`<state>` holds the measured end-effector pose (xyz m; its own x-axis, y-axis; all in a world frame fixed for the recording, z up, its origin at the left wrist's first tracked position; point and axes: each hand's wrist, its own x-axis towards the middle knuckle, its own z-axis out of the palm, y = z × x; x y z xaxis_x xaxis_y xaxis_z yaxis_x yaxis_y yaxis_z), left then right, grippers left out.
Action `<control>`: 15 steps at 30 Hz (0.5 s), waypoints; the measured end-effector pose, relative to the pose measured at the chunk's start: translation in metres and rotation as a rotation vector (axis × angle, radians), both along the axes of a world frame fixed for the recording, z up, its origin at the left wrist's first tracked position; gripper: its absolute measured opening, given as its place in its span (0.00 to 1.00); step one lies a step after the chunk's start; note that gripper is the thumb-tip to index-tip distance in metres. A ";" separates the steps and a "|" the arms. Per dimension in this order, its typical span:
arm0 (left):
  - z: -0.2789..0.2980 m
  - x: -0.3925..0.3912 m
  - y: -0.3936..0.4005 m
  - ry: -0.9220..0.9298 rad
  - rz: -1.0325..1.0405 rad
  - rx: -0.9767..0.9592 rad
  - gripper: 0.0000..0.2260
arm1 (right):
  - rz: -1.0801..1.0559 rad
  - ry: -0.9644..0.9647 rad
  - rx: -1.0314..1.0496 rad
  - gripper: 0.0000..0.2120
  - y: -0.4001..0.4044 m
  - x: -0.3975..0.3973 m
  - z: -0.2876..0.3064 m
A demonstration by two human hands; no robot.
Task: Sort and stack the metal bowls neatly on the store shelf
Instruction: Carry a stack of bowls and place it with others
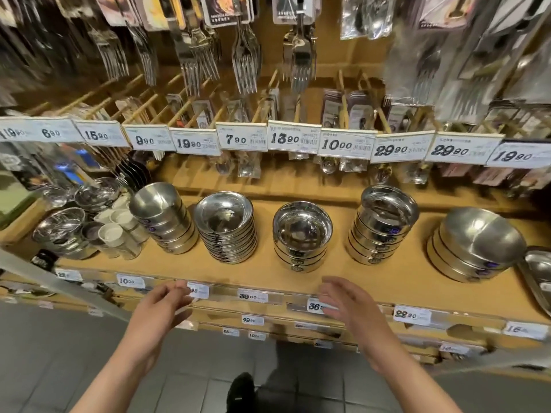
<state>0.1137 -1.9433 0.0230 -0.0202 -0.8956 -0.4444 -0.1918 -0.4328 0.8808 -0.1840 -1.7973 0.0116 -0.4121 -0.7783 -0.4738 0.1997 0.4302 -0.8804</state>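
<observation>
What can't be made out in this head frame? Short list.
- Metal tray, head view: cut off by the right edge.
- Price tag on the shelf rail: first digit hidden by the left hand.
- Tag: end covered by the right hand.
- Hanging fork packs, upper right: motion blur, labels unreadable.
- Bowl stickers on the middle stack: too small to read.

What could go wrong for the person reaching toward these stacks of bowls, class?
1. The far-left stack leans over, so a nudge might topple it.
2. The top bowl of the fourth stack sits tilted and could slide off.
3. Both hands are empty below the shelf edge; reaching in could catch the hanging forks.
</observation>
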 end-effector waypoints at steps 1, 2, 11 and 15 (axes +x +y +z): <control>-0.001 0.001 -0.008 0.014 -0.008 0.004 0.06 | 0.008 0.022 0.016 0.14 -0.007 0.005 -0.001; -0.003 0.002 -0.016 0.028 -0.018 0.008 0.06 | 0.015 0.048 0.026 0.15 -0.015 0.010 -0.002; -0.014 0.021 -0.107 -0.001 -0.223 -0.008 0.05 | -0.108 0.009 0.040 0.13 -0.085 0.079 -0.018; -0.019 0.008 -0.129 0.090 -0.304 0.040 0.09 | -0.141 -0.021 0.037 0.11 -0.113 0.100 -0.024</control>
